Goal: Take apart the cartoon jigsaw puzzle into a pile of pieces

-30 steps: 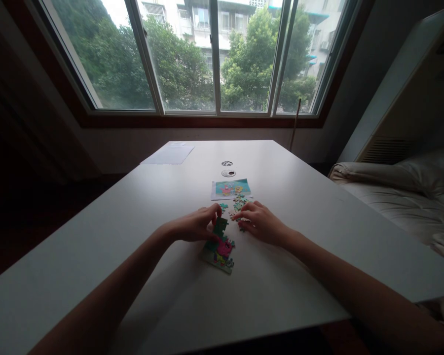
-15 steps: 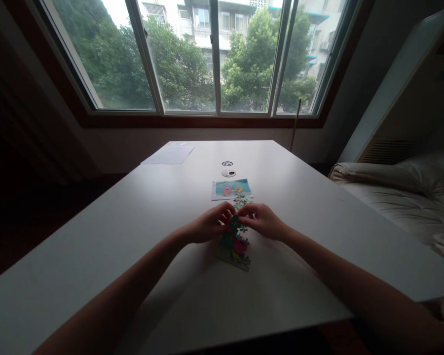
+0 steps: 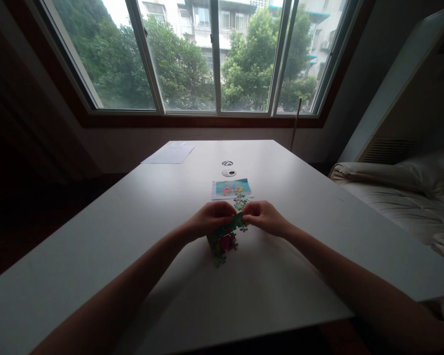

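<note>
Left hand (image 3: pixel 210 219): pinching puzzle's (image 3: pixel 225 237) far edge.
Right hand (image 3: pixel 264 218): pinching same edge.
Puzzle: tilted up, near edge on table (image 3: pixel 133 207).
Handling: light, floppy; joints may part; support underneath.
Beyond: picture (image 3: pixel 231 188).

The puzzle section (image 3: pixel 225 236), in the grip of my left hand (image 3: pixel 210 219) and right hand (image 3: pixel 266 218), looks like printed cardboard with a faint gloss. The counter (image 3: pixel 133 207) under it is smooth, matt white. Beyond the puzzle section lies a glossy printed card (image 3: pixel 231 189), and farther beyond a plain matt paper sheet (image 3: pixel 169 154). Well to its right, the bedding (image 3: pixel 399 197) is soft, crumpled cloth.
</note>
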Demonstrator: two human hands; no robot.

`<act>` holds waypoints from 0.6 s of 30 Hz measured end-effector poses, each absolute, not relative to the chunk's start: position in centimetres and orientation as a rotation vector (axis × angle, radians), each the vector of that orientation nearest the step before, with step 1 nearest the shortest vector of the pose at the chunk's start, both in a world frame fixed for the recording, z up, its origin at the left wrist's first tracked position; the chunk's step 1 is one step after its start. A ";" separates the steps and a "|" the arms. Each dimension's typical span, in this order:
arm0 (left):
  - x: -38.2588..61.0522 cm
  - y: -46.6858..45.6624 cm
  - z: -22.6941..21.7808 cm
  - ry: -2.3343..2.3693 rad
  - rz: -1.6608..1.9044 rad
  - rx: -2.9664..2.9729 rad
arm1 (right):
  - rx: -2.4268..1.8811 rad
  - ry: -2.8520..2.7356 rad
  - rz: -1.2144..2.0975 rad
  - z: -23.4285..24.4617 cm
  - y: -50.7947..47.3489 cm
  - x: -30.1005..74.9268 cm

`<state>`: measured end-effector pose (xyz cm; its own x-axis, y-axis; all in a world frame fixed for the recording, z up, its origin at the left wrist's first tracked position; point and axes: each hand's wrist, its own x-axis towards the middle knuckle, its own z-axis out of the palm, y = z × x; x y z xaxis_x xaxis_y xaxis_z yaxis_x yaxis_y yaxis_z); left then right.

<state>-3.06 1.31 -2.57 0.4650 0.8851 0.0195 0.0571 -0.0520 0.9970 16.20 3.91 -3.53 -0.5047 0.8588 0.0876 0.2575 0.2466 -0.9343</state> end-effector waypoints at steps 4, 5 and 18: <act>-3.1 1.3 -2.7 0.893 0.831 1.475 | -0.956 -2.019 1.234 -3.6 4.0 16.5; -3.2 1.4 -2.8 0.892 0.829 1.467 | -0.922 -2.016 1.260 -3.7 4.0 16.5; -3.5 1.8 -3.2 1.160 0.849 2.001 | -0.966 -2.118 0.823 -4.0 4.1 16.6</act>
